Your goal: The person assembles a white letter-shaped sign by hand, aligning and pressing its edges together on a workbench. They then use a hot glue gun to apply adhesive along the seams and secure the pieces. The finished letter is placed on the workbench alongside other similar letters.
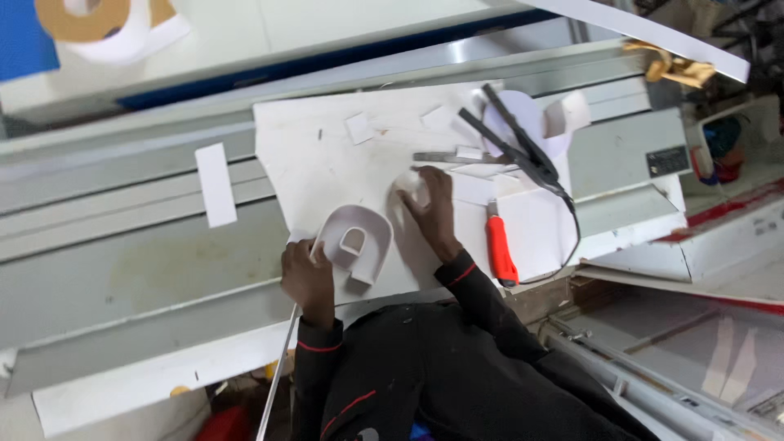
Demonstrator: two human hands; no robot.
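White D-shaped letter shell [357, 245], one of its kind, lies on the white board [318, 163] close to our body, its raised wall curving round a small inner loop. We see one left hand [306, 278] at its near-left edge, fingers curled against the wall and touching it; whether they clamp it or merely steady it we cannot tell. One right hand [429, 204] sits just beyond and to the right of the shell, fingers bent around a small white piece [408, 186], pinched loosely between the fingertips. Both sleeves are black with thin red piping.

To the right of our right wrist lies one red-handled utility knife [500, 249] on the board, apart from both hands. Farther on we count one black tool with long jaws [514, 143] and a black cable trailing down the board's right side, and one grey metal tool [445, 157] just past our right fingers. Behind the black tool stands one curved white strip [543, 122].

Small white offcuts lie across the far board; we count two clear ones [358, 128]. One white rectangular strip [216, 184] rests on the grey metal bench [122, 269] to the left. Farthest off, one roll of tape with a brown core [90, 20] sits at the top left.
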